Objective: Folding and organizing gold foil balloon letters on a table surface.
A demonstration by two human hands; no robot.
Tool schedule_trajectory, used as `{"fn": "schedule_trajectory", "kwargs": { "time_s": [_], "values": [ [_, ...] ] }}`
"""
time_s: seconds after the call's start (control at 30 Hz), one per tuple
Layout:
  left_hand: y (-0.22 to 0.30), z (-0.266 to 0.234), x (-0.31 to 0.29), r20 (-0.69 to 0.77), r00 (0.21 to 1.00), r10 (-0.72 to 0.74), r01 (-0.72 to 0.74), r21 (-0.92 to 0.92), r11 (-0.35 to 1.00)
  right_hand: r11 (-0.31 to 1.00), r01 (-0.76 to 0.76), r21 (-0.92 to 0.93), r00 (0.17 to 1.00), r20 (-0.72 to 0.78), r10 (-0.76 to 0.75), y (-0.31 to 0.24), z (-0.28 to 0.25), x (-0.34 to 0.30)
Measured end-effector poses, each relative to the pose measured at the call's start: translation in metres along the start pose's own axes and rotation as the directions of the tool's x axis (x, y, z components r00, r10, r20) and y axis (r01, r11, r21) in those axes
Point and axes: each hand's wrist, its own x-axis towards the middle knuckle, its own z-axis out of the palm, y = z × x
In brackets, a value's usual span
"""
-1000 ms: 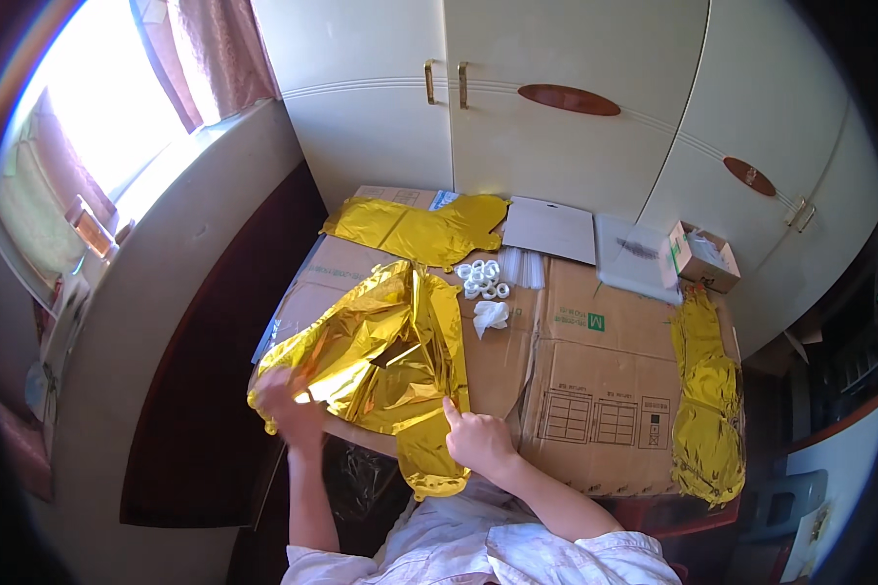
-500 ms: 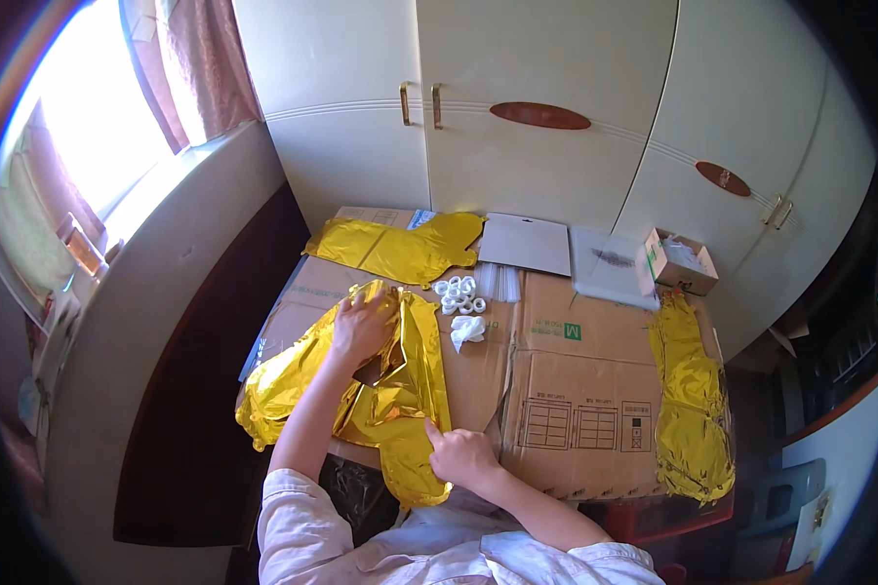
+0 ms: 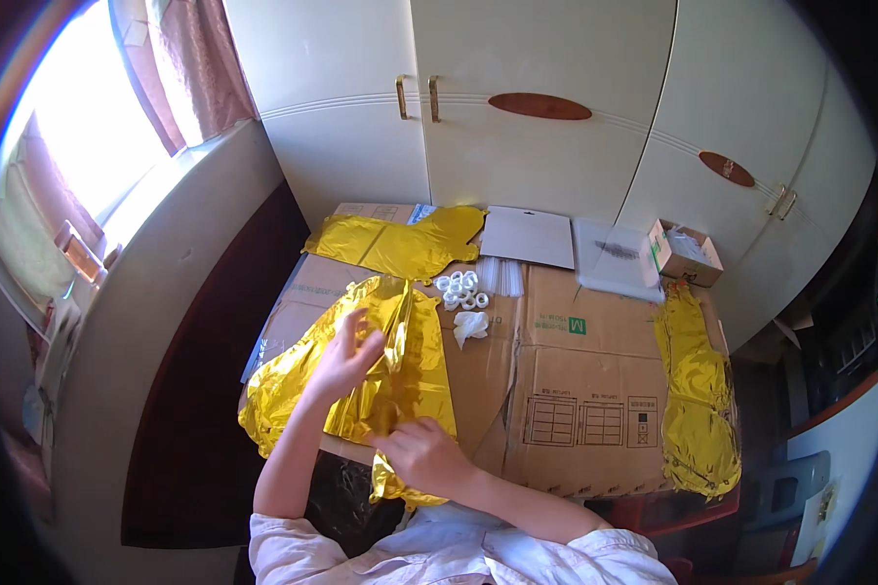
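- The left hand (image 3: 346, 363) is holding its fingers apart over the gold foil piece (image 3: 426, 363); contact is unclear.
- The right hand (image 3: 427, 458) is resting, fingers curled, by its near part; I cannot tell whether they are pinching.
- The piece is overhanging the cardboard's (image 3: 595, 375) front edge, left side, probably for easy reach.
- Other foils (image 3: 361, 244) are lining the back-left and right edges, seemingly leaving room.

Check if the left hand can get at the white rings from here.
Probably yes: the left hand is over the gold foil, and only foil seems to lie between it and the white rings. The right hand is nearer the body, off that line.
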Motion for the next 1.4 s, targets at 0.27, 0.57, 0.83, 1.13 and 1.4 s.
{"fn": "schedule_trajectory", "kwargs": {
  "time_s": [0.27, 0.57, 0.83, 1.13, 1.4],
  "values": [
    [-0.030, -0.002, 0.016, 0.153, 0.970, -0.187, 0.084, 0.511, 0.856, 0.986, 0.142, 0.083, 0.988, 0.054, -0.147, -0.005, 0.033, 0.011],
    [-0.119, -0.082, 0.064, 0.059, 0.956, -0.287, 0.266, 0.240, 0.934, 0.998, 0.010, -0.064, 0.895, 0.446, 0.019, 0.036, -0.001, -0.029],
    [-0.145, -0.130, 0.048, 0.137, 0.964, -0.227, 0.182, 0.278, 0.943, 0.979, 0.200, 0.040, 0.785, 0.591, -0.185, 0.045, -0.038, -0.048],
    [-0.031, -0.111, -0.026, 0.097, 0.979, 0.181, -0.204, 0.556, 0.806, 0.971, 0.205, 0.124, 0.940, 0.252, -0.231, 0.049, -0.020, -0.053],
    [0.022, 0.007, -0.118, 0.374, 0.862, 0.344, -0.489, 0.432, 0.758, 0.997, 0.066, 0.032, 0.995, -0.079, -0.063, 0.020, -0.025, -0.013]
  ]
}}
